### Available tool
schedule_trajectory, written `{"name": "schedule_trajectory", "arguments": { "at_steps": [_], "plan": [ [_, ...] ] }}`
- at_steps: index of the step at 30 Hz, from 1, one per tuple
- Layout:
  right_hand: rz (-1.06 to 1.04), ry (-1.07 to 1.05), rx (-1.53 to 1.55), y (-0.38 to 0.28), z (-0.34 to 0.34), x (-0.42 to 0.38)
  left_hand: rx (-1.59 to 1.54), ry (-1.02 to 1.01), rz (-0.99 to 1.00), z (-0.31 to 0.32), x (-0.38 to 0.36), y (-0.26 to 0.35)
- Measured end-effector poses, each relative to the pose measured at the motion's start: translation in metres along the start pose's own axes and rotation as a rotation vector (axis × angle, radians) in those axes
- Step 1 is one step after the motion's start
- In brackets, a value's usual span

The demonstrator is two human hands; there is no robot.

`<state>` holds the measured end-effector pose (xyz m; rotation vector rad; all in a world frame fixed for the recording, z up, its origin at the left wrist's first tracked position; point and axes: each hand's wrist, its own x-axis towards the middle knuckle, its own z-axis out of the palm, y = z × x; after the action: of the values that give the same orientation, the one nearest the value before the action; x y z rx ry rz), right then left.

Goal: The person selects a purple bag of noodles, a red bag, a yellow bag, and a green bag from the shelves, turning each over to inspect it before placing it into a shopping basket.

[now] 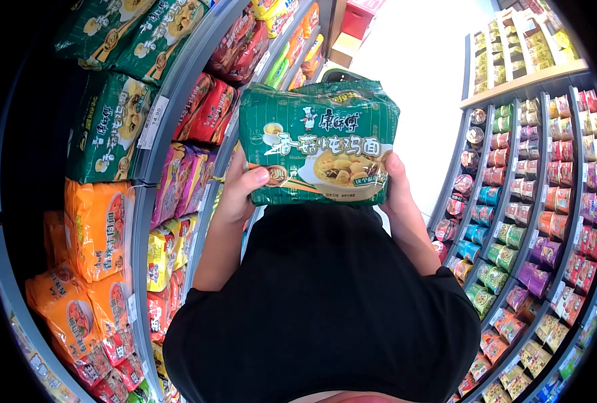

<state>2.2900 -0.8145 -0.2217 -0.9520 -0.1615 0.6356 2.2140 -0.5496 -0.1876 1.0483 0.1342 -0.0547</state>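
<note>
A green multipack of instant noodles [322,144], printed with a bowl of noodles and white Chinese lettering, is held up in front of my chest with its printed face towards me. My left hand [239,185] grips its left edge, the thumb lying across the lower front corner. On the opposite edge my right hand [399,185] is closed round the side, its fingers mostly hidden behind the pack. Similar green noodle packs [114,124] stand on the shelf to my left.
A shelf [152,124] on the left carries orange noodle packs [97,232], red packs [204,107] and purple packs [177,181]. Along the right runs a shelf of cup noodles [536,215]. A bright floor [412,87] lies between them, with boxes [352,40] at the far end.
</note>
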Motion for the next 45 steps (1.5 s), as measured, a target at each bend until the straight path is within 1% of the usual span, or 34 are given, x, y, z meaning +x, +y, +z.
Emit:
{"name": "schedule_trajectory", "arguments": {
  "at_steps": [13, 15, 18, 21, 31, 33, 37, 39, 45],
  "plan": [
    [-0.006, 0.014, -0.031, -0.004, 0.004, -0.004, 0.016, -0.001, 0.006, 0.002, -0.001, -0.003],
    [-0.072, 0.063, -0.100, -0.002, 0.004, -0.004, 0.020, -0.004, 0.009, 0.003, -0.001, -0.004],
    [-0.011, 0.016, -0.016, -0.004, 0.002, -0.005, 0.020, -0.003, 0.015, 0.004, -0.001, -0.003],
    [-0.011, 0.016, -0.003, -0.003, 0.002, -0.006, 0.003, -0.004, 0.017, 0.005, -0.002, -0.003],
    [-0.009, 0.020, -0.016, -0.003, 0.007, -0.006, -0.003, -0.011, 0.020, 0.005, -0.005, 0.001],
    [-0.068, 0.054, -0.123, 0.000, 0.007, -0.005, -0.019, -0.018, 0.034, 0.004, -0.005, 0.001],
    [-0.064, 0.048, -0.123, -0.001, 0.009, -0.005, -0.013, -0.015, 0.035, -0.001, -0.006, 0.000],
    [-0.011, 0.008, -0.038, -0.005, 0.012, -0.006, -0.001, -0.020, 0.030, -0.003, -0.007, -0.001],
    [-0.009, 0.024, -0.042, -0.001, 0.009, -0.006, -0.014, -0.024, 0.042, -0.002, -0.007, -0.001]
  ]
}}
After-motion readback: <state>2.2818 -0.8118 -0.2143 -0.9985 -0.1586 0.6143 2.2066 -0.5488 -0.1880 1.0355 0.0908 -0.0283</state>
